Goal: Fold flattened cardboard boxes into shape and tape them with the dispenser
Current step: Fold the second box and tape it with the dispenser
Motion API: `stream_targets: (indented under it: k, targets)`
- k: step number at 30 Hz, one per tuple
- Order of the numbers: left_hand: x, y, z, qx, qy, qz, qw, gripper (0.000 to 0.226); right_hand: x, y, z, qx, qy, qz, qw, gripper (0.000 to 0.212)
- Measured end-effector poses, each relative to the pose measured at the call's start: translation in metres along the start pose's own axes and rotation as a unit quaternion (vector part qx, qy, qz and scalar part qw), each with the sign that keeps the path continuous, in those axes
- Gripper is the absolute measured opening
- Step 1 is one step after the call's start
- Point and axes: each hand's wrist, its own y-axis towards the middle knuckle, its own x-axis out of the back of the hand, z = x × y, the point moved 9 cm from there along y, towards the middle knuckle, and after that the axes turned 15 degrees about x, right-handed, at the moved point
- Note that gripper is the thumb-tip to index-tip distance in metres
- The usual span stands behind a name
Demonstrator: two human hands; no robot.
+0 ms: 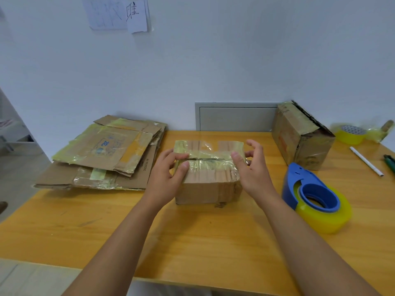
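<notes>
A small folded cardboard box (208, 189) stands in the middle of the wooden table (192, 242), its top flaps closed under yellowish clear tape. My left hand (164, 174) lies on the left end of the top, fingers and thumb pressing along the taped seam. My right hand (253, 169) is at the right end: its thumb presses the top, and its fingers are spread loosely beyond the box. The blue tape dispenser (314, 195) with a yellowish roll lies on the table to the right, apart from both hands. A stack of flattened boxes (102, 154) lies at the back left.
A larger taped box (299, 135) stands at the back right. Past it are a yellow tape roll (351, 134), a white pen (366, 161) and a green marker (390, 160). A grey panel (235, 118) leans on the wall behind.
</notes>
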Motion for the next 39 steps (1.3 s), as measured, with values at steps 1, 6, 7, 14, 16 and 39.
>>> stream_targets:
  k: [1, 6, 7, 14, 16, 39]
  targets:
    - [0.001, -0.002, 0.000, -0.009, -0.003, -0.007, 1.000, 0.019, -0.001, 0.000, 0.000, -0.007, 0.018, 0.001, 1.000, 0.062]
    - [0.005, -0.020, -0.005, -0.077, 0.005, -0.026, 0.997, 0.019, -0.003, -0.003, -0.001, -0.030, 0.076, 0.001, 0.997, 0.066]
    - [0.005, -0.026, -0.006, -0.099, 0.018, -0.033, 0.994, 0.020, -0.002, -0.004, -0.006, -0.052, 0.098, -0.009, 0.994, 0.064]
    - [0.002, -0.072, 0.002, -0.149, 0.075, 0.022, 0.986, 0.017, -0.015, -0.016, -0.052, -0.303, 0.193, 0.103, 0.927, 0.041]
    - [0.001, -0.077, 0.007, -0.131, 0.107, 0.033, 0.985, 0.021, -0.022, -0.025, -0.059, -0.318, 0.165, 0.166, 0.919, 0.051]
    - [0.073, -0.095, 0.006, 0.061, 0.022, -0.145, 0.987, 0.045, 0.004, -0.089, 0.056, 0.218, -0.038, 0.122, 0.968, 0.067]
